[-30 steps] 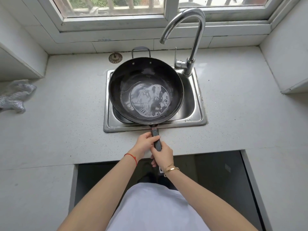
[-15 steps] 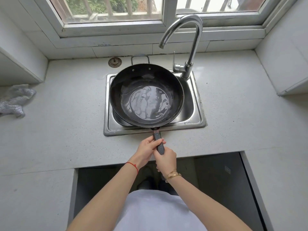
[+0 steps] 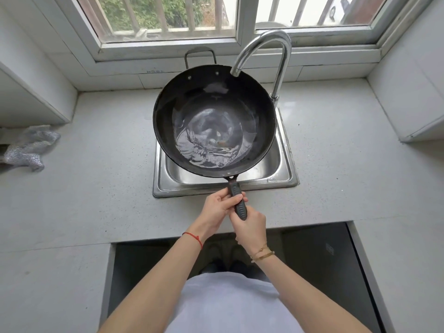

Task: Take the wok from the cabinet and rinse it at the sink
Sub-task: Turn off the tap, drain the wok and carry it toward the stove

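Observation:
A black wok (image 3: 213, 102) hangs over the steel sink (image 3: 287, 174), with a pool of water lying toward its near side. Its dark ribbed handle (image 3: 236, 197) points at me. My left hand (image 3: 219, 209) wraps the handle from the left, and my right hand (image 3: 251, 227) grips the handle's end just below it. A small loop handle sticks up on the wok's far rim. The curved chrome tap (image 3: 276, 44) arches over the wok's far right rim; no water runs from it.
A crumpled silver cloth (image 3: 30, 147) lies on the grey counter (image 3: 96, 164) at the far left. White wall blocks stand at both sides. A barred window runs along the back. An open dark cabinet space (image 3: 324, 265) lies below the counter's front edge.
The wok has lifted and shifted toward the window, its far rim now under the tap spout. The water inside has slid to the near side. Both hands keep hold of the handle.

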### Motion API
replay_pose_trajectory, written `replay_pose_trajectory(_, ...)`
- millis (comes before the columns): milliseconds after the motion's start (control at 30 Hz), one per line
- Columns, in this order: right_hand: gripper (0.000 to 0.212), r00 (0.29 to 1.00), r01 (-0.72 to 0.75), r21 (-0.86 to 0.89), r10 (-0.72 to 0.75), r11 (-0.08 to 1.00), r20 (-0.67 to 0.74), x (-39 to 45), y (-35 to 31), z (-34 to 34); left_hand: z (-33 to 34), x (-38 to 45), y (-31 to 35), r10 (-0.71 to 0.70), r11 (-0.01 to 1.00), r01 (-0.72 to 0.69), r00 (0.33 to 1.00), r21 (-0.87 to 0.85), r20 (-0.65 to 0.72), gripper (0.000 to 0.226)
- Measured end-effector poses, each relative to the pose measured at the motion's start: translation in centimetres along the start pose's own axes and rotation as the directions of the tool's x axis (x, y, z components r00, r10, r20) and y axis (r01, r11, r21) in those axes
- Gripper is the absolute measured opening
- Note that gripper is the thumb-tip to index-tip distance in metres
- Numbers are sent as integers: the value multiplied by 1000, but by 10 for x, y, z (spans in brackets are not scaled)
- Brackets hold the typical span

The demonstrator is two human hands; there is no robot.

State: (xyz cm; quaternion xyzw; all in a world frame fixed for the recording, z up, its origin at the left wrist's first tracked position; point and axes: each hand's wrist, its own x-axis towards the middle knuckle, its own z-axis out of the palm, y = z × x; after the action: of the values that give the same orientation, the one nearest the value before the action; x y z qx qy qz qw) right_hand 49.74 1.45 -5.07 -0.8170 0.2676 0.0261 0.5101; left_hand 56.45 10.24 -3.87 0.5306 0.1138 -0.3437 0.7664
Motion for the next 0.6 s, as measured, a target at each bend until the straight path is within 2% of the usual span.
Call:
replay_pose_trajectory(133,30,991,-112,141,100,984,87,-10,-10,-6,0,-10,-1,66,995,-58,993,82,-97,18)
replay_pose_trajectory(267,32,969,-181,234,132,955,211,-16,-15,-11,0,-20,0,95,989,-70,977,133,-189,20)
replay_pose_trajectory(467,25,903,-279,287,149,916,404,-17,-19,-13,-6,-30,1,120,962,-31,941,272,-315,23)
replay_pose_trajectory(600,21,865,-338,325,156,883,477,-18,-23,-13,-2,-36,7,168,943,-46,920,328,-354,22)
